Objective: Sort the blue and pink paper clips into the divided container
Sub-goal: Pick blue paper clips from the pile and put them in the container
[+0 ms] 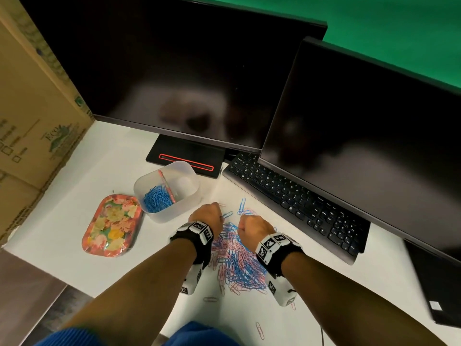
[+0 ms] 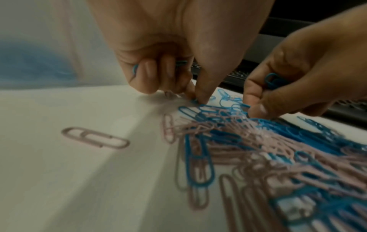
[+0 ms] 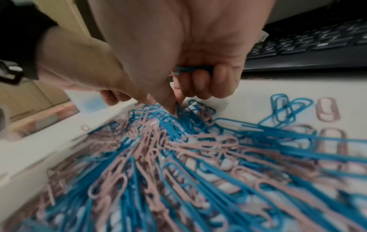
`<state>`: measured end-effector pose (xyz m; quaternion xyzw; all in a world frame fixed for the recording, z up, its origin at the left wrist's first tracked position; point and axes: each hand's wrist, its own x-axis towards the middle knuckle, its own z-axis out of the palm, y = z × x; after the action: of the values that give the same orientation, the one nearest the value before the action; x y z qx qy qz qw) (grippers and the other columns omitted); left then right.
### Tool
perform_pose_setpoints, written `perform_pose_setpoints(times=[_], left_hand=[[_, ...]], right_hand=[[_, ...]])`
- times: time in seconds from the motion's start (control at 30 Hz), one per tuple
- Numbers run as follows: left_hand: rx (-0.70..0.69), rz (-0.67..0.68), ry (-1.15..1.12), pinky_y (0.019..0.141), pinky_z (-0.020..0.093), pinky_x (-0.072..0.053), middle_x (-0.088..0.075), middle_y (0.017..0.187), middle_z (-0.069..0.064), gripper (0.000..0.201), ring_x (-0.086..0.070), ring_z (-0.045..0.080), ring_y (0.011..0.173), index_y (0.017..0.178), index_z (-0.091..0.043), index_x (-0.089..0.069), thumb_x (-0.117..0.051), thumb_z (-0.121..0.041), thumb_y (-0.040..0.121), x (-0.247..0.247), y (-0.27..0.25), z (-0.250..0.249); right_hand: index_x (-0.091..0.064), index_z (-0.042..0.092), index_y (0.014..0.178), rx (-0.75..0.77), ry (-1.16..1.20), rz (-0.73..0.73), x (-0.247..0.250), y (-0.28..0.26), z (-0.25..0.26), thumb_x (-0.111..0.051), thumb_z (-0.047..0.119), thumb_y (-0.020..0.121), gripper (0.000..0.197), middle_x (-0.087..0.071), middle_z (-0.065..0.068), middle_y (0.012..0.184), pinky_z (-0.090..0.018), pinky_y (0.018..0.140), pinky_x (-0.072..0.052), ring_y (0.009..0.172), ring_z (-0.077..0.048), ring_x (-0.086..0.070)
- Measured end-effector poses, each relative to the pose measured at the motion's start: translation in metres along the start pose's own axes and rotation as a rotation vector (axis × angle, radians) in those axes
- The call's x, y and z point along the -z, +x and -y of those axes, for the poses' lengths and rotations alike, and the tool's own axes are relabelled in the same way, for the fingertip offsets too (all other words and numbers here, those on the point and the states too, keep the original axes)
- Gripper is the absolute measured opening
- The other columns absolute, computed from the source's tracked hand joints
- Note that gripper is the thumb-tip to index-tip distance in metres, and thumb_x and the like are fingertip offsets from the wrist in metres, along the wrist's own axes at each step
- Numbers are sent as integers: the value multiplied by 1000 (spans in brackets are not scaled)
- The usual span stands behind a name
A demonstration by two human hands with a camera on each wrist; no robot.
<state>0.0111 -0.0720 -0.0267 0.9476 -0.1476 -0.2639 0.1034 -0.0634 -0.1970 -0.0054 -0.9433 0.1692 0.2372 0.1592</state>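
A heap of mixed blue and pink paper clips lies on the white desk between my wrists. My left hand is at the heap's far left edge, its curled fingers holding blue clips while thumb and forefinger pinch another blue clip on the desk. My right hand is at the heap's far end, curled around a bunch of blue clips, with its thumb tip pressed into the heap. The translucent divided container stands to the far left, with blue clips in its near compartment.
A floral tray lies left of the container. A black keyboard runs along the right, under two dark monitors. A cardboard box stands at far left. Stray pink clips lie near the desk's front edge.
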Motion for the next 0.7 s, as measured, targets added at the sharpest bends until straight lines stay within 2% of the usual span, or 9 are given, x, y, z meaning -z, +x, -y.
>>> perform_pose_setpoints(times=[0.07,0.13,0.23,0.33,0.37,0.47,0.53,0.63,0.7], left_hand=[[0,6,-49,88,37,-53,-66,113,10,25,-62,29,105,110,-13,-59,-54,-28,91,2,-1,1],[-11,3,-171,87,33,-52,-68,109,9,20,-62,28,103,103,-13,-63,-55,-24,89,3,-3,4],[21,-7,-456,82,28,-48,-68,94,3,3,-62,24,94,81,-19,-64,-63,-21,83,8,-9,10],[44,76,-799,70,26,-46,-66,83,2,12,-59,19,80,73,-18,-62,-69,-10,79,19,-20,15],[59,103,-914,63,25,-43,-66,82,3,11,-56,18,73,77,-16,-63,-68,-6,79,23,-25,16],[110,156,-1294,50,22,-30,-61,70,2,26,-38,12,53,102,-12,-65,-55,4,84,38,-41,22],[127,167,-1544,46,22,-26,-53,63,0,34,-32,11,48,111,-9,-64,-45,5,86,49,-49,26],[163,98,-1802,45,22,-29,-45,65,0,29,-36,12,52,103,-9,-62,-38,-2,88,74,-62,42],[227,17,-1894,46,22,-32,-44,67,1,24,-38,14,54,89,-12,-58,-35,-5,87,89,-64,55]], right_hand=[[-60,22,86,1,124,-13,1,-2,-5,-52,24,91,10,-67,-5,98,-27,71,-49,87,-27,-63],[-60,24,75,0,303,-32,2,-1,-10,-60,26,86,10,-69,-3,94,-28,75,-53,85,-26,-65],[-64,24,67,-6,608,-20,10,0,-15,-70,24,82,16,-65,5,78,-23,74,-48,77,-18,-62],[-71,14,80,-9,812,13,25,-3,-16,-69,16,84,5,-58,16,51,-5,51,-37,51,6,-52],[-70,12,81,-5,856,35,29,-5,-16,-68,13,85,5,-55,16,45,-4,44,-33,41,7,-47],[-68,15,74,22,876,64,36,-7,-6,-68,13,84,10,-55,5,56,-10,39,-29,35,2,-40],[-67,18,71,51,858,76,41,-5,8,-67,14,85,15,-55,2,59,-11,39,-29,34,2,-41],[-65,24,69,150,758,74,51,-1,46,-65,17,87,19,-57,6,60,-9,40,-30,32,3,-42],[-66,26,70,209,668,65,57,4,76,-64,22,85,16,-59,7,61,-14,45,-33,35,3,-45]])
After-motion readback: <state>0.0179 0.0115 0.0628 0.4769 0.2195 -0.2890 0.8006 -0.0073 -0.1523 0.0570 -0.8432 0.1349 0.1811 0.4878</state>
